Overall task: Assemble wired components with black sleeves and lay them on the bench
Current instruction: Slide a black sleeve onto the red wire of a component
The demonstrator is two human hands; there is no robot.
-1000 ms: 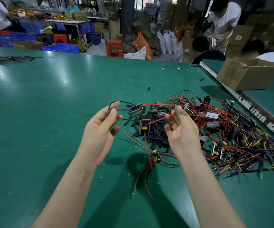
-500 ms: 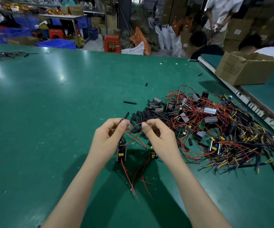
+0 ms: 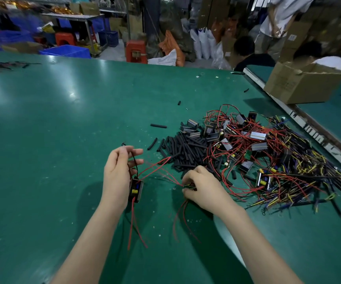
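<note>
A small black rectangular wired component with a yellow part on its face (image 3: 136, 189) hangs just above the green bench top (image 3: 42, 140), at about seven o'clock from the frame's centre, with two red wires trailing down from it towards six o'clock and a thin black lead looping up from its top. The left hand (image 3: 118, 171) has that component against its palm side and the black lead running between its fingers, which are spread and only lightly bent; a red wire stretches from the component towards two o'clock. The right hand (image 3: 201, 187), at about five o'clock from centre, is curled down on the bench, its fingertips pinching a second small wired component (image 3: 190, 186) whose red wires run out below the hand; the piece itself is mostly hidden by the fingers. Just beyond the right hand, at one o'clock, lies a heap of short black sleeve tubes (image 3: 186, 148), with a few loose tubes scattered at its eleven o'clock edge. Touching that heap on its three o'clock side is a large tangle of red, yellow and dark wires with grey-and-black component blocks (image 3: 268, 152). Farther out, at two o'clock, an open brown cardboard box (image 3: 300, 85) stands on the neighbouring bench.
</note>
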